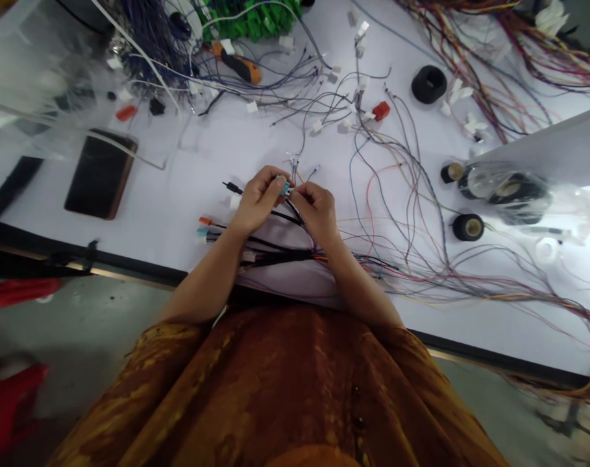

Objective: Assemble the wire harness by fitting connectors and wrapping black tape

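My left hand (257, 200) and my right hand (317, 209) meet over the white table (187, 194), both with fingers pinched. Between the fingertips sits a small teal connector (285, 188), held by my left hand, with thin wires rising from it. My right hand pinches the wires beside the connector. A bundle of black cables (275, 256) runs under both wrists toward the table's near edge. Orange and teal plugs (204, 227) lie just left of my left wrist.
A dark phone (100, 174) lies at the left. Black tape rolls (468, 227) and another (429, 83) sit at the right. Loose coloured wires (421, 194) spread across the right half. An orange-handled tool (241, 66) and green connectors (256, 19) lie at the back.
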Motion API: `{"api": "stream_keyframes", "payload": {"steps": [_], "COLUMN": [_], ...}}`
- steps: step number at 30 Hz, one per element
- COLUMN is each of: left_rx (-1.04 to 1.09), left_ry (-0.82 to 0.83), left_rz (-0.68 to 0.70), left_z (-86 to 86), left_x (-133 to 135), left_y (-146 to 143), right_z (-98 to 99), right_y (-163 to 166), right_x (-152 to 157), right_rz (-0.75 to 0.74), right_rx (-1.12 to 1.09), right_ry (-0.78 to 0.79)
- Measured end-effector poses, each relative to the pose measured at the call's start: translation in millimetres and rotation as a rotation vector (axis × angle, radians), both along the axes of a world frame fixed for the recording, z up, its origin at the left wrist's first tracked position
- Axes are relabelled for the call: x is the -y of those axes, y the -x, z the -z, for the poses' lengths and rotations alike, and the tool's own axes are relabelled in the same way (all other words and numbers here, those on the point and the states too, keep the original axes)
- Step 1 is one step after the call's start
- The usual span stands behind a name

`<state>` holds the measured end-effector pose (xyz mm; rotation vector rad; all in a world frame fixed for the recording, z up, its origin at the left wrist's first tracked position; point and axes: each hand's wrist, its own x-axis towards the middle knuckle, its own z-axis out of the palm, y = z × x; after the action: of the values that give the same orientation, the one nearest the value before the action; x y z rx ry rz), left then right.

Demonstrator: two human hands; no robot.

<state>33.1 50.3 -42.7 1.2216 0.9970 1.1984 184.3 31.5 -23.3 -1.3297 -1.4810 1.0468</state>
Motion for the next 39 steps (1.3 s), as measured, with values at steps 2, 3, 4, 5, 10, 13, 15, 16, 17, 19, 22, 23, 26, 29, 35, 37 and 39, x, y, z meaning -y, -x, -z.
{"api": "stream_keyframes", "payload": {"steps": [2, 3, 4, 5, 10, 13, 15, 16, 17, 19, 22, 23, 26, 29, 35, 37, 39], "left_rx": [-0.010, -0.015, -0.018, -0.021, -0.022, -0.019, -0.019, -0.022, -0.026, -0.037, -0.050, -0.055, -0.071, -0.104, -0.154, -0.182, -0.198], "left_ry": [-0.010, -0.008, -0.003, 0.002, 0.037, 0.019, 0.004, 0.002, 0.004, 0.016, 0.031, 0.034, 0.044, 0.047, 0.021, 0.000, -0.013], "left_rz": [0.014, 0.014, 0.010, 0.005, -0.011, -0.011, -0.024, -0.033, -0.039, -0.040, -0.028, -0.025, -0.003, 0.022, -0.011, 0.000, 0.020], "left_z": [1.7, 2.6, 3.2, 3.6, 3.1, 2.3, 1.2, 0.4, -0.5, -2.3, -4.0, -4.2, -3.4, -1.2, 3.8, 4.9, 5.8], "left_x": [0, 0, 0, 0, 1, 1, 1, 1, 1, 1, 1, 1, 1, 2, 2, 2, 2], "left_y": [-1, -1, -1, -2, -3, -5, -5, -6, -6, -6, -7, -6, -6, -6, -3, -3, -4], "right_z": [2.1, 3.5, 5.1, 6.8, 13.7, 14.7, 15.1, 15.6, 16.2, 17.7, 19.5, 19.7, 20.5, 22.7, 26.0, 25.4, 23.6], "right_y": [-1, -1, -1, -2, -2, -3, -3, -4, -4, -5, -5, -4, -1, 1, -1, 1, 2], "right_x": [2, 3, 3, 4, 4, 1, 0, 0, -1, 0, 1, 2, 3, 5, 5, 6, 6], "right_rz": [0.009, 0.017, 0.026, 0.034, 0.027, 0.010, 0.019, 0.024, 0.027, 0.028, 0.029, 0.029, 0.049, 0.069, 0.050, 0.054, 0.059], "right_rx": [0.005, 0.003, -0.004, -0.018, -0.099, -0.112, -0.112, -0.119, -0.131, -0.157, -0.162, -0.151, -0.066, 0.036, 0.061, 0.048, 0.035], "right_ry": [-0.007, -0.013, -0.017, -0.019, 0.030, 0.053, 0.085, 0.108, 0.129, 0.152, 0.139, 0.131, 0.047, -0.133, -0.120, -0.137, -0.157]}}
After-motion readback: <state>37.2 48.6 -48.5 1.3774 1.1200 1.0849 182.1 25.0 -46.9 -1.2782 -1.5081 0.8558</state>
